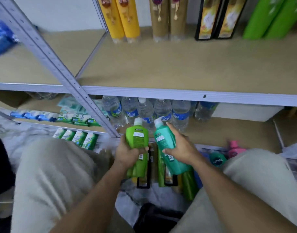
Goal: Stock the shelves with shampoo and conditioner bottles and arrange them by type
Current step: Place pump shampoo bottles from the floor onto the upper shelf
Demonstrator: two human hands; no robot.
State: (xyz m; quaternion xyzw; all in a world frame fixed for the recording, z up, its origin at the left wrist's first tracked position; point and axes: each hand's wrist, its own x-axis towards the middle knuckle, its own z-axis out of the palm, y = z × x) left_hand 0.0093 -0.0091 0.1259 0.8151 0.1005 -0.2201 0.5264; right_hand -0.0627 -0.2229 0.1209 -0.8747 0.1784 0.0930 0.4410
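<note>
Left hand [127,153] grips light-green bottle [137,135], right hand [180,147] grips teal bottle [164,137], both centre frame. More bottles [161,172] heaped on floor below. Shelf [161,69] upper frame holds yellow bottles [122,17], gold bottles [168,19].

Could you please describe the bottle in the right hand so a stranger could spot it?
Before the water bottles on the lower shelf, two hands hold bottles side by side. The right hand grips the teal bottle with a white cap; the left hand holds a bright green bottle instead.
</note>
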